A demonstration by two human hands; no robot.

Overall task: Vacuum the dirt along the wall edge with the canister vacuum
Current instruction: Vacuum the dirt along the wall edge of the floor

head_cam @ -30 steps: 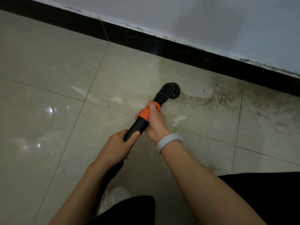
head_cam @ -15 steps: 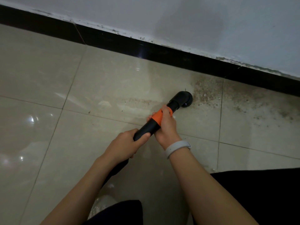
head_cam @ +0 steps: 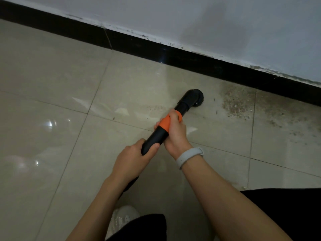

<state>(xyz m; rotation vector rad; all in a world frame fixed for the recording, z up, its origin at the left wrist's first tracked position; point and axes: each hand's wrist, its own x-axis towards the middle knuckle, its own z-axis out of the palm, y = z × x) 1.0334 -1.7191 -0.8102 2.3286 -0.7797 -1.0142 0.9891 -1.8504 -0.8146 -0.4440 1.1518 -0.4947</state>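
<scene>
Dirt (head_cam: 238,103) lies scattered on the floor tiles (head_cam: 52,84) near the black baseboard (head_cam: 208,65), to the right of the brush head (head_cam: 195,98), which rests on the floor. Both hands hold the black vacuum tube (head_cam: 156,138): the right hand (head_cam: 175,131) has a closed grip around the orange collar (head_cam: 165,123), and the left hand (head_cam: 133,159) grips the tube lower down. A white band (head_cam: 188,156) circles the right wrist.

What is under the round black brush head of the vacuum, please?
The brush head stands on the beige floor tile. Scattered dirt lies to its right, near the black baseboard. Whether any dirt lies directly under the head cannot be seen, because the head covers that spot.
</scene>
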